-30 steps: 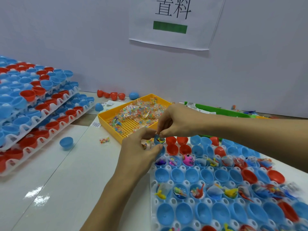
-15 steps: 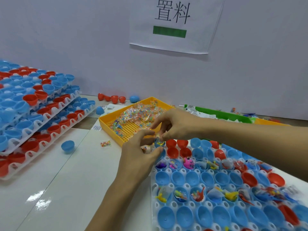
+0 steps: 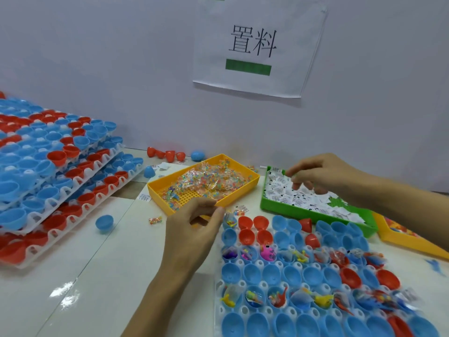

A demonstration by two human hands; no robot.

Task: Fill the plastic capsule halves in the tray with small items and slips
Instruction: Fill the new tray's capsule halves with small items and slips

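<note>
Two rows of capsule halves (image 3: 286, 297) in the tray (image 3: 220, 285) at lower right hold toys, most cups remaining empty; the right hand (image 3: 315, 173) reaches curled fingers into the green slip bin (image 3: 291, 210), grasp unclear, while the left hand (image 3: 194, 229) rests loosely curled, empty.

A glossy white surface (image 3: 80, 283) carries everything. Along its left edge sit stacked white trays of red and blue capsule halves (image 3: 48, 171), with a loose blue half (image 3: 104, 223) just beside them; the working tray (image 3: 243, 283) lies at the near right. Toward the far edge lie a yellow tray (image 3: 158, 190) of small packets, a green tray (image 3: 291, 210) of white slips, a few loose red halves (image 3: 166, 154) and a stray packet (image 3: 155, 220).
</note>
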